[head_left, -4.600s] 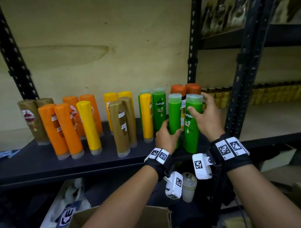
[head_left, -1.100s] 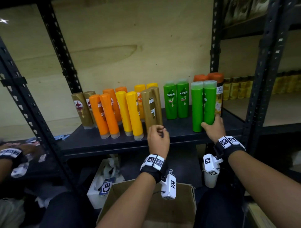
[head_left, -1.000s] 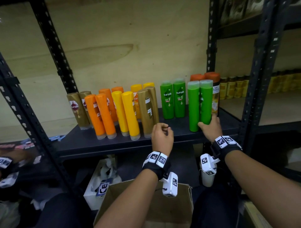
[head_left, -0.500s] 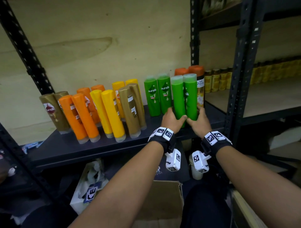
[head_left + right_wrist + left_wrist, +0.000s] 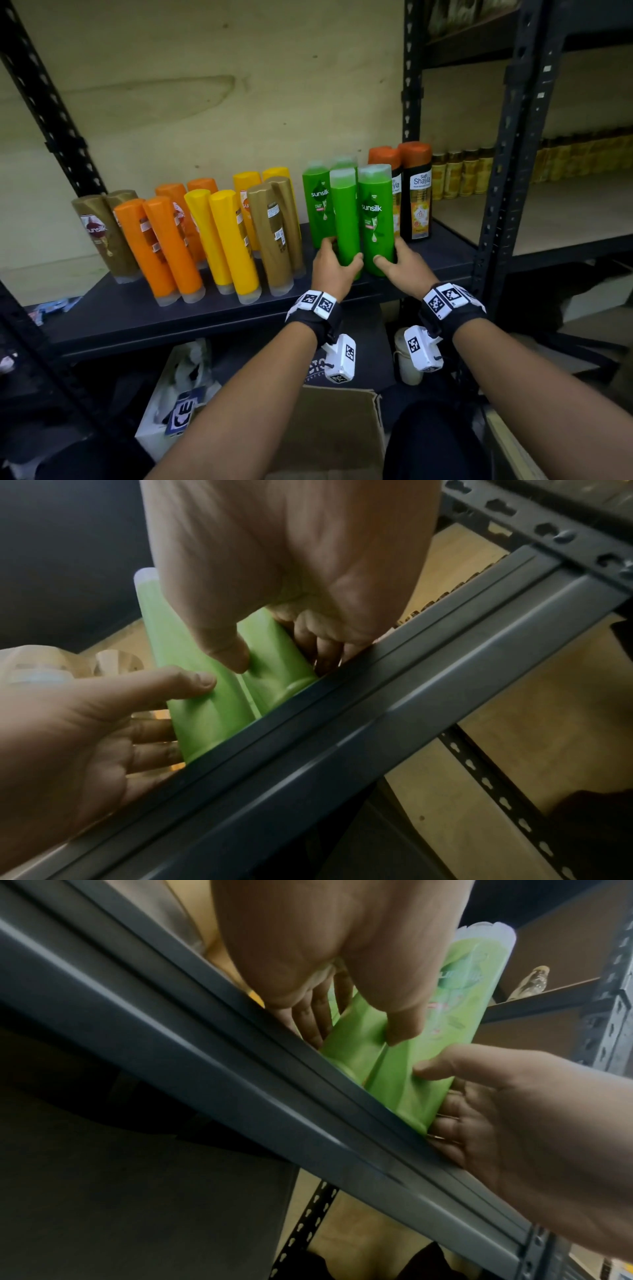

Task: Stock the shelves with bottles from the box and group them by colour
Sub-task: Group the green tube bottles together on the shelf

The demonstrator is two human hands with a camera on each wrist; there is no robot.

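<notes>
Your left hand (image 5: 331, 270) had joined your right hand (image 5: 404, 268); each gripped a front green bottle (image 5: 345, 219) low, thumbs nearly meeting between them. Greens now grouped, nearly squared.

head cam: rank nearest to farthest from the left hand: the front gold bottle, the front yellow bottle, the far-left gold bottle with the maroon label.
From the left hand:
1. Front gold bottle, just to its left on the shelf.
2. Front yellow bottle, one further left.
3. Far-left gold bottle with the maroon label, at the row's left end.
</notes>
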